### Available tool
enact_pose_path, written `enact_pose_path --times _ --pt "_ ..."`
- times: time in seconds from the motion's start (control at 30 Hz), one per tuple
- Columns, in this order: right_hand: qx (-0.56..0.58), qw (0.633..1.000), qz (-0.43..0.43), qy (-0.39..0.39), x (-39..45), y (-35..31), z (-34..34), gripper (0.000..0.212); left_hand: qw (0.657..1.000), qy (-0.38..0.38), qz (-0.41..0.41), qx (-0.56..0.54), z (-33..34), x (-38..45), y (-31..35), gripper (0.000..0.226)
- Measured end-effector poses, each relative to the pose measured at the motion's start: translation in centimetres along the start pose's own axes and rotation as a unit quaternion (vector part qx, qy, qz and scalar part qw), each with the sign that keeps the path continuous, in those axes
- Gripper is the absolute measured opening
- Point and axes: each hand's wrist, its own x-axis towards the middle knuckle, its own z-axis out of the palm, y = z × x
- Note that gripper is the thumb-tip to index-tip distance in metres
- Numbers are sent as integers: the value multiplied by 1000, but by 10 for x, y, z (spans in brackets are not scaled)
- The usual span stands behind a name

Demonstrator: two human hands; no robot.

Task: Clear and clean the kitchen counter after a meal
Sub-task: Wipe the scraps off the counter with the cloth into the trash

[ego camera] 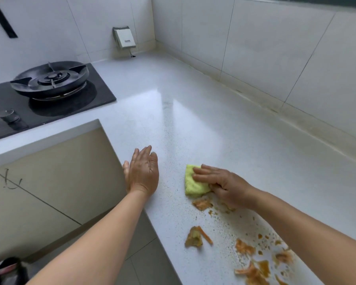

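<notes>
Yellow-green sponge (pixel 194 181) is pressed flat under right hand (pixel 224 186), orange scraps (pixel 201 203) just beside it; left hand (pixel 143 171) lies open at bench (pixel 193 112) edge.

The speckled counter (pixel 193 112) looks like glossy, smooth stone. The yellow-green sponge (pixel 192 185) is porous and matt. The hob (pixel 49 108) is shiny black glass; wall tiles (pixel 255 42) are glazed.
</notes>
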Motion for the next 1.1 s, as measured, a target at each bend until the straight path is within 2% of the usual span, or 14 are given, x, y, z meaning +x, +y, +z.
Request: enact_pose_path --times 0.07,0.13,0.17,0.23,0.3,0.33,0.4,0.47,0.6,0.7,0.77,0.87,0.97,1.1 --pt "69 997 21 -25 -15 -8 2 52 1000 6 2 -14 -1 -1 1 73" --pt "201 977 65 -31 -25 -18 -11 53 999 9 5 -33 -2 -2 2 73" --pt "263 961 81 -6 -26 -21 -21 53 999 11 6 -43 -2 -3 3 72" --pt "310 941 104 91 -17 -21 -38 51 998 16 7 -59 -3 -2 1 72" --pt "273 938 136 167 -1 -9 -47 46 998 18 6 -61 -3 -1 1 71" --pt "235 943 158 177 10 -2 -47 44 998 17 5 -57 -2 1 0 70" --pt "82 965 197 149 36 14 -36 45 999 15 4 -49 0 3 -1 70" --pt "-35 968 220 118 63 19 -27 49 999 17 3 -51 2 6 -1 70" --pt "-111 964 218 102 116 -1 -17 51 993 42 14 -110 1 5 -3 84" --pt "-127 975 168 66 155 -20 -6 51 983 62 14 -173 -1 5 -5 84" --pt "-130 983 126 42 177 -35 5 51 960 71 -3 -270 -7 5 -5 75" --pt "-115 992 48 9 197 -54 23 50 894 103 -62 -431 -19 5 -5 61" --pt "-68 998 -11 -9 196 -71 36 53 852 149 -124 -486 -26 9 -7 58" --pt "6 999 -31 -38 170 -83 40 57 817 145 -170 -532 -29 7 -9 54"
